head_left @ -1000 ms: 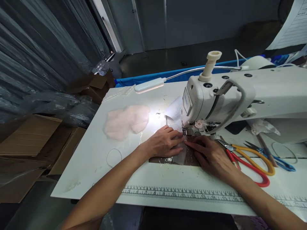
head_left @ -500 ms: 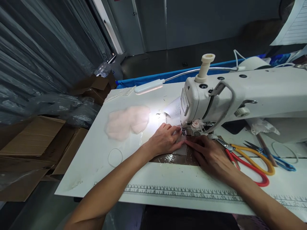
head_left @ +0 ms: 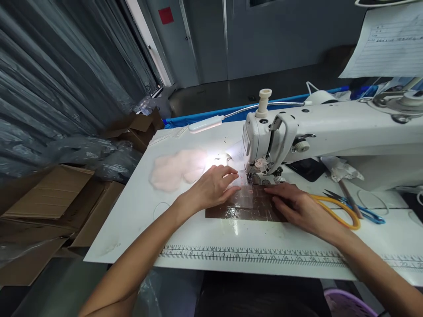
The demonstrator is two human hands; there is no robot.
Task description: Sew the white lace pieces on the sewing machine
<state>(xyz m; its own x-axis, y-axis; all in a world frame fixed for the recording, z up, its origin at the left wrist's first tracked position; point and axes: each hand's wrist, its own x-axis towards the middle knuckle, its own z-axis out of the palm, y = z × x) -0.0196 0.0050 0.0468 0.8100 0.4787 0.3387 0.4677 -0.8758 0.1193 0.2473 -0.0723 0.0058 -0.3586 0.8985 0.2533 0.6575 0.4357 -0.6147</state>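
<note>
Resting flat with open grip, left hand (head_left: 211, 187) and right hand (head_left: 299, 207) flank the brown plate (head_left: 246, 207); white table (head_left: 139, 211) lies bare leftward.

Two hands (head_left: 211, 189), one sewing machine (head_left: 330, 132), two scissors (head_left: 343, 211), one lamp (head_left: 205, 124).

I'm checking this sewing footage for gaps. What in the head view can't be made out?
- Needle and presser foot: hidden behind the sewing machine head.
- Workpiece at the brown plate: thin, glare-washed; material unclear.
- Left hand and right hand: flat on the table; whether they pinch anything can't be told.
- Yellow scissors: blades hidden by the right hand.
- Paper sheet: cut off by the frame edge, writing too small.
- Pink fabric pile: overexposed by the lamp.
</note>
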